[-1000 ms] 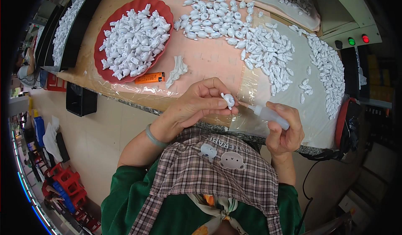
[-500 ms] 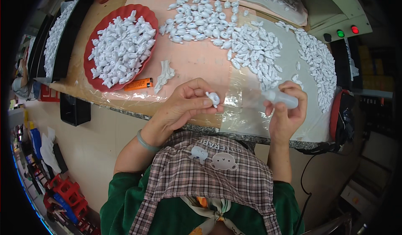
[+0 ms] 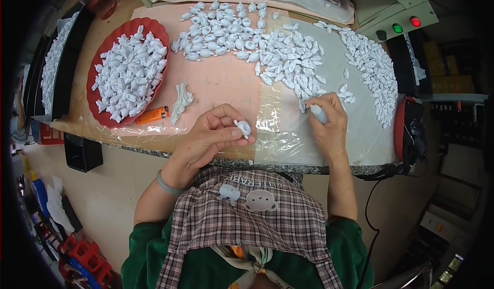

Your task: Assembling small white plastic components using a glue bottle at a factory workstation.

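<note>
My left hand point(image 3: 208, 137) is closed, pinching a small white plastic figure point(image 3: 244, 128) with a rounded body and small protruding ends between thumb and fingers. My right hand point(image 3: 332, 121) has its fingers curled round a small translucent squeeze bottle point(image 3: 319, 115), mostly hidden in the palm. Its fingertips reach the near end of a heap of slim white plastic pieces point(image 3: 292, 57). One white piece point(image 3: 302, 106) lies right at those fingertips; whether they grip it I cannot tell. Farther left, rounded white figures point(image 3: 216, 31) are spread over a pink sheet point(image 3: 216, 83).
A red scalloped bowl point(image 3: 161, 31) heaped with white figures stands at the left. Near it lie an orange lighter point(image 3: 153, 115) and a crumpled white tissue point(image 3: 182, 102). More white pieces point(image 3: 373, 73) line the right side, below a cabinet with lit buttons point(image 3: 398, 28).
My right hand has moved away from my body to the heap's near end, the bottle tucked deeper into the palm. My left hand still holds its figure. The whole view has shifted slightly.
</note>
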Tool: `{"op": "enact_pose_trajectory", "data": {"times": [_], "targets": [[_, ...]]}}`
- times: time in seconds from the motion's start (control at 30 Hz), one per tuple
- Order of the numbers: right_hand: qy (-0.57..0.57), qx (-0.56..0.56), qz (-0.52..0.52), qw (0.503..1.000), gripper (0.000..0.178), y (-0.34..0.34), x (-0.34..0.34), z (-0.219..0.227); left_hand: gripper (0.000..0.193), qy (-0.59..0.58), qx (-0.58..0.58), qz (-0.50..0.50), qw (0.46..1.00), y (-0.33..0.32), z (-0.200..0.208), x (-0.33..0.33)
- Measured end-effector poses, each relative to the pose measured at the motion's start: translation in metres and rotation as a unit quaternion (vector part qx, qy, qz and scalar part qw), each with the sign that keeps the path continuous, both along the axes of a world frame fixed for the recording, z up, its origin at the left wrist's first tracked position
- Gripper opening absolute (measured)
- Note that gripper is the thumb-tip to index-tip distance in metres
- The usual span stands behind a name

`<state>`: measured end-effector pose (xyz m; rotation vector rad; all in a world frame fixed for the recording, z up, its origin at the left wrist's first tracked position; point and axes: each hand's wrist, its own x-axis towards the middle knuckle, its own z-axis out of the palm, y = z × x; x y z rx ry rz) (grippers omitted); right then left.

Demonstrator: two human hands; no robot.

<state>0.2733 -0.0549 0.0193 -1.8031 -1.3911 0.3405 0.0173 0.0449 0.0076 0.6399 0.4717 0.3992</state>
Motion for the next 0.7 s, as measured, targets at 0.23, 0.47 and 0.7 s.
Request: {"op": "enact_pose_trajectory", "data": {"times": [0.23, 0.47, 0.7], "targets": [[-0.108, -0.139, 0.141, 0.974, 0.039, 0.013, 0.004, 0.02, 0.016, 0.005, 0.002, 0.0, 1.0, -0.001, 0.001, -0.005], [-0.11, -0.069, 0.159, 0.979, 0.027, 0.015, 0.002, 0.025, 0.016, -0.004, 0.01, -0.001, 1.0, 0.0, -0.001, -0.007], [0.303, -0.101, 0.163, 0.933, 0.008, 0.003, -0.033, 0.023, 0.023, 0.025, 0.034, -0.006, 0.999, -0.005, 0.005, 0.002]]}}
